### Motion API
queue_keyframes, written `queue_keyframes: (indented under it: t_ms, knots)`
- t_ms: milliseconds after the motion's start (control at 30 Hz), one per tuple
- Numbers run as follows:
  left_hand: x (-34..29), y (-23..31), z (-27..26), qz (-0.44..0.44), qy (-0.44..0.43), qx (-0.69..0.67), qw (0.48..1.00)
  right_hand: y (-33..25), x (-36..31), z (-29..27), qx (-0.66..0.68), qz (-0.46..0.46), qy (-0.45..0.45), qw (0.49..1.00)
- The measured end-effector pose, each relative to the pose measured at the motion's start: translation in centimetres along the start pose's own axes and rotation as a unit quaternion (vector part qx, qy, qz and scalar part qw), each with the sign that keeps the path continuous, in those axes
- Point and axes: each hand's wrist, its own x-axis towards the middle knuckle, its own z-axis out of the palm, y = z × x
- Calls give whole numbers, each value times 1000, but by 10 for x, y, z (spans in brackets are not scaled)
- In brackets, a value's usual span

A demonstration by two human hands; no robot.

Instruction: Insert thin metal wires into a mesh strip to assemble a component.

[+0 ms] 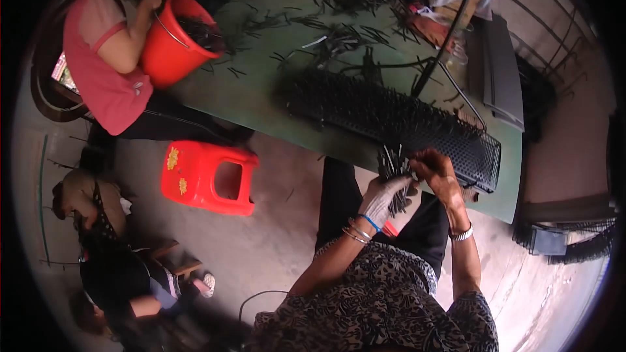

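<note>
My left hand (386,197), in a pale glove, is closed round a bundle of thin black tubes (394,164); a few ends look light grey. At the bundle's right side is my bare right hand (438,171), its fingers pinched together; whatever they hold is too small to make out. Both hands are over my lap at the table's near edge. Just beyond them lies a long black perforated rack (475,160). Many short black tubes (365,101) stand in its left and middle parts, while bare holes show toward its right end.
Loose black tubes are scattered over the green table (261,101). A person at the left holds a red bucket (160,55) of dark pieces. A red stool (195,176) stands on the floor; another person sits lower left. A dark pole (450,32) rises behind the rack.
</note>
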Motion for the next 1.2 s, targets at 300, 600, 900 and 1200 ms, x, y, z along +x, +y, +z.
queue_keyframes:
  t_ms: [300,600,900,1200]
  knots:
    - [-3,3,1,-2,-56,-44,997,-3,-2,-9,-7,-12,-28,1000]
    - [3,3,14,51,41,49,997,-9,-7,-7,-140,-49,35,988]
    - [13,-7,23,91,76,42,992,14,-7,-11,-196,-97,85,972]
    - [14,-2,1,83,24,83,993,11,-11,-12,-77,-90,71,990]
